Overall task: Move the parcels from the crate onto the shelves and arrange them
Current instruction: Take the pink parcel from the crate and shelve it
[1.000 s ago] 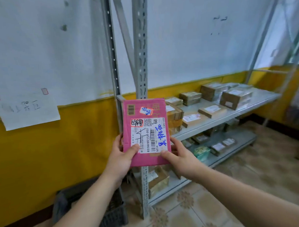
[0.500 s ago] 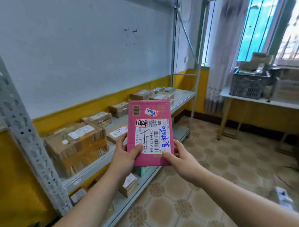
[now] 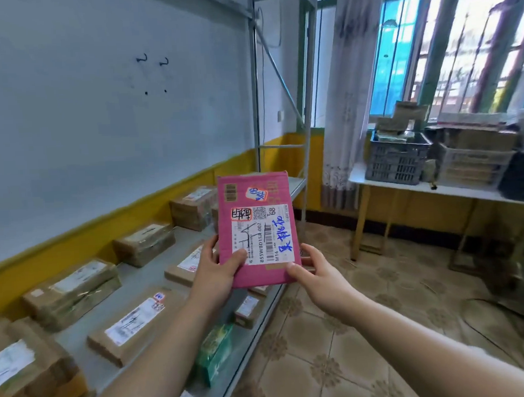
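Now | pink parcel (image 3: 257, 228) is up in the air, label facing the person, likely so it can be read | left hand (image 3: 217, 275) and right hand (image 3: 318, 277) each pinch a bottom corner | shelf (image 3: 138, 281) nearby holds brown parcels (image 3: 72, 284), with gaps

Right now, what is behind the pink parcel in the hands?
The grey shelf with brown parcels runs behind the pink parcel. What lies directly behind it is covered.

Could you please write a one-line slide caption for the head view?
Both hands, left and right, hold a pink parcel upright beside a shelf of brown parcels.
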The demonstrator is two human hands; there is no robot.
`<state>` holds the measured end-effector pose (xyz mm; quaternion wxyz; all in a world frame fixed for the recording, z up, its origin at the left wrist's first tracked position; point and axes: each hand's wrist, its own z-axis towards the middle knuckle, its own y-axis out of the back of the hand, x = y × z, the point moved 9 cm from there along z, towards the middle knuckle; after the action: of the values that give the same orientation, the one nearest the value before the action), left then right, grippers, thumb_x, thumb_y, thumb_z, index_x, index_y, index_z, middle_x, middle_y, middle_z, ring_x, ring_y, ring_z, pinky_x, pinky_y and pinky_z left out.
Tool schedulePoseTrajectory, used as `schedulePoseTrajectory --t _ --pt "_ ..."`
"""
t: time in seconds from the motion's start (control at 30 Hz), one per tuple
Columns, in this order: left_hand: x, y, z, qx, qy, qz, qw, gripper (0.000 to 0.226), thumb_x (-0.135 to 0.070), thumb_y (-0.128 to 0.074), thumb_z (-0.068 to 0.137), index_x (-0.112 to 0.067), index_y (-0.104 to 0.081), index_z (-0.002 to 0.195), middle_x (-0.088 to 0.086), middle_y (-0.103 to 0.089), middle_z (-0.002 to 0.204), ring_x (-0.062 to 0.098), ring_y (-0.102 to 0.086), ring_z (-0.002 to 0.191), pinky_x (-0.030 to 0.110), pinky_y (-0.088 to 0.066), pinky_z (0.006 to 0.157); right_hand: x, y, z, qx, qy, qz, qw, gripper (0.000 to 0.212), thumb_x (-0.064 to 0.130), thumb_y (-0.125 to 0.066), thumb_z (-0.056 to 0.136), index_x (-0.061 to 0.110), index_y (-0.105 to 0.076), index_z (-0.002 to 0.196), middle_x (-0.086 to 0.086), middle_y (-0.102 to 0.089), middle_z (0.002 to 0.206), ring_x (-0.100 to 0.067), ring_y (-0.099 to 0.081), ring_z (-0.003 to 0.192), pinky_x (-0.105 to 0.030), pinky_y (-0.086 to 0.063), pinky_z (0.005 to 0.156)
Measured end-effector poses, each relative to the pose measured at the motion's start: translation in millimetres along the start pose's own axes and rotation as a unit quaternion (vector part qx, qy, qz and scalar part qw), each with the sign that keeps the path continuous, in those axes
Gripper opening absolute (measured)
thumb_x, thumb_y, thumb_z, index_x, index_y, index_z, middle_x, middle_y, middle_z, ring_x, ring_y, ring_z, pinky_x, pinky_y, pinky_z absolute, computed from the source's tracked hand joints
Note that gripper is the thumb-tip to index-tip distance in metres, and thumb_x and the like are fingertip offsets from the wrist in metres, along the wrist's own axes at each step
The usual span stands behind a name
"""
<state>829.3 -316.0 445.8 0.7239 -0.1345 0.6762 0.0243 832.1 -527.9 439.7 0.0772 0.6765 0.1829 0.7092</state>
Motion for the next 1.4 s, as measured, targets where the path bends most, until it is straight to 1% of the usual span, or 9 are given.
schedulePoseTrajectory --t 0.2,0.43,0.6,0.73,0.9,1.03,1.13,1.3,1.4 --pt "29.0 -60.0 98.5 0.015 0.0 0.057 0.998 0.068 -0.027 -0.072 0.085 -0.033 -0.033 0.14 0.0 -0.064 0.117 0.024 -0.069 0.095 0.049 -0.058 0.078 -38.6 49.1 89.6 -0.015 -0.016 -0.01 1.0 0.081 0.059 -0.059 0.088 0.033 -0.02 0.154 0.008 -0.048 0.143 -0.008 -0.053 0.118 -0.022 -0.044 0.081" --pt "57.9 -146.1 231.0 0.008 0.01 0.057 0.998 0.069 -0.027 -0.073 0.085 -0.035 -0.032 0.139 -0.003 -0.063 0.115 0.022 -0.069 0.094 0.047 -0.058 0.081 -77.0 134.0 226.8 -0.03 -0.006 -0.033 0.999 0.085 0.062 -0.061 0.085 0.035 -0.019 0.154 0.004 -0.043 0.148 -0.012 -0.048 0.128 -0.03 -0.044 0.097" --pt "67.5 -198.8 313.9 -0.006 0.036 0.052 0.998 0.068 -0.03 -0.073 0.084 -0.034 -0.034 0.139 -0.005 -0.066 0.107 0.02 -0.072 0.084 0.04 -0.061 0.068 -89.4 183.7 324.3 -0.02 -0.01 -0.05 0.999 0.083 0.062 -0.062 0.085 0.034 -0.023 0.153 0.004 -0.047 0.144 -0.01 -0.05 0.121 -0.027 -0.043 0.093" --pt "74.2 -218.8 381.7 -0.008 0.035 0.041 0.999 0.059 -0.028 -0.07 0.087 -0.033 -0.034 0.134 -0.004 -0.066 0.108 0.009 -0.072 0.074 0.023 -0.054 0.05 -99.9 190.1 399.0 0.006 -0.014 -0.053 0.998 0.082 0.063 -0.061 0.084 0.034 -0.024 0.152 0.006 -0.05 0.14 -0.009 -0.052 0.12 -0.025 -0.043 0.091" --pt "92.0 -224.3 484.0 -0.023 0.028 0.034 0.999 0.061 -0.024 -0.072 0.086 -0.034 -0.034 0.134 -0.001 -0.068 0.105 0.011 -0.072 0.074 0.02 -0.051 0.048 -109.7 176.1 508.2 0.042 0.009 -0.054 0.998 0.079 0.063 -0.061 0.082 0.035 -0.03 0.149 0.022 -0.057 0.118 0.001 -0.057 0.106 -0.023 -0.049 0.085" --pt "105.6 -218.7 574.0 -0.045 0.026 0.06 0.997 0.061 -0.024 -0.073 0.085 -0.027 -0.039 0.136 -0.005 -0.068 0.103 0.014 -0.073 0.077 0.026 -0.055 0.06 -116.1 165.2 601.4 0.048 0.0 -0.037 0.998 0.08 0.057 -0.064 0.085 0.031 -0.028 0.151 0.012 -0.056 0.129 -0.002 -0.058 0.109 -0.024 -0.051 0.088" --pt "115.9 -220.5 631.8 -0.055 0.041 0.084 0.994 0.054 -0.027 -0.072 0.086 -0.021 -0.047 0.133 -0.004 -0.069 0.102 0.012 -0.072 0.073 0.02 -0.05 0.05 -118.8 159.1 656.3 0.081 -0.015 -0.033 0.996 0.077 0.055 -0.064 0.087 0.033 -0.027 0.15 0.011 -0.054 0.133 -0.001 -0.057 0.108 -0.014 -0.049 0.077" --pt "139.1 -227.8 700.3 -0.074 0.07 0.105 0.989 0.047 -0.031 -0.07 0.087 -0.023 -0.052 0.129 -0.006 -0.07 0.101 0.006 -0.071 0.068 0.017 -0.047 0.044 -136.4 158.9 736.0 0.11 -0.03 -0.028 0.993 0.073 0.053 -0.064 0.088 0.034 -0.028 0.149 0.004 -0.051 0.14 -0.016 -0.053 0.124 -0.041 -0.05 0.101" --pt "156.3 -231.2 731.6 -0.104 0.087 0.104 0.985 0.048 -0.033 -0.071 0.086 -0.025 -0.05 0.129 -0.005 -0.071 0.104 0.006 -0.071 0.07 0.018 -0.048 0.044 -152.2 155.5 786.0 0.15 -0.036 -0.034 0.987 0.075 0.056 -0.065 0.086 0.036 -0.028 0.149 0.005 -0.051 0.14 -0.018 -0.053 0.126 -0.045 -0.05 0.102"
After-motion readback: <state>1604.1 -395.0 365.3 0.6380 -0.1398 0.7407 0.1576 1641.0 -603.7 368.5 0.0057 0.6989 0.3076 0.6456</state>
